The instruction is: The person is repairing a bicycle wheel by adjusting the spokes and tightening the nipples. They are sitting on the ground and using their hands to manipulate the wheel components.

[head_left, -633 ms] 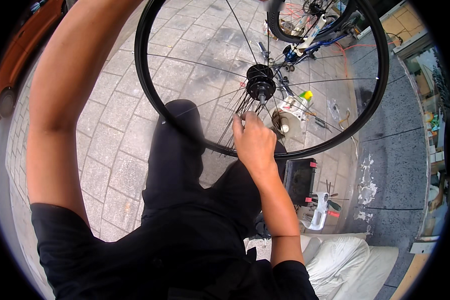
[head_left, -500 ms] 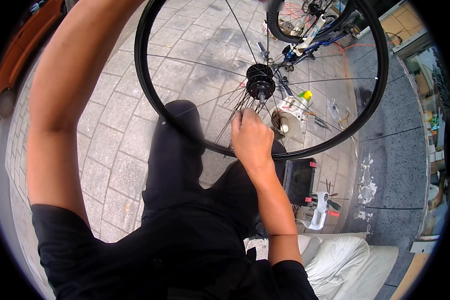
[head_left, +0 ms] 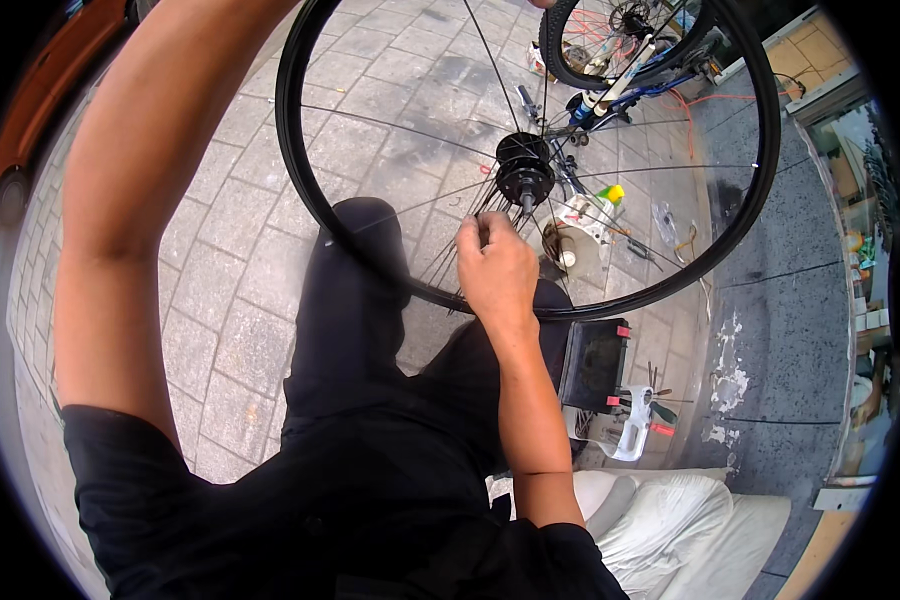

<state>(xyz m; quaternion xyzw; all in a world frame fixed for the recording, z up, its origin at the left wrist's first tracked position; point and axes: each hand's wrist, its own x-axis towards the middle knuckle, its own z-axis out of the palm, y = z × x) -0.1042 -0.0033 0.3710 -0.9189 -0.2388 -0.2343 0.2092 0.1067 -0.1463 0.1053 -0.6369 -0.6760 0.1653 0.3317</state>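
Observation:
A bicycle wheel with a black rim [head_left: 288, 110] stands before me, its lower edge across my thighs. In its middle is a black hub [head_left: 524, 170], with a few spokes spread to the rim and a bunch of loose-looking spokes [head_left: 457, 243] slanting down from it. Just below the hub my right hand [head_left: 497, 268] is closed with curled fingers round some of these spokes; its fingertips are partly hidden. My left arm reaches up past the top edge. Only a bit of my left hand [head_left: 542, 3] shows there by the rim, so its grip is hidden.
Beyond the wheel lies a bicycle [head_left: 610, 90] on the paving, near an orange cord [head_left: 692, 125]. A cut white container [head_left: 580, 235] and an open black toolbox [head_left: 595, 365] stand to the right. A white-covered cushion [head_left: 670, 515] is at lower right, beside a grey stone step [head_left: 770, 350].
The wheel has shifted slightly right and down in the picture. My right hand has moved a little left along the spokes, still closed.

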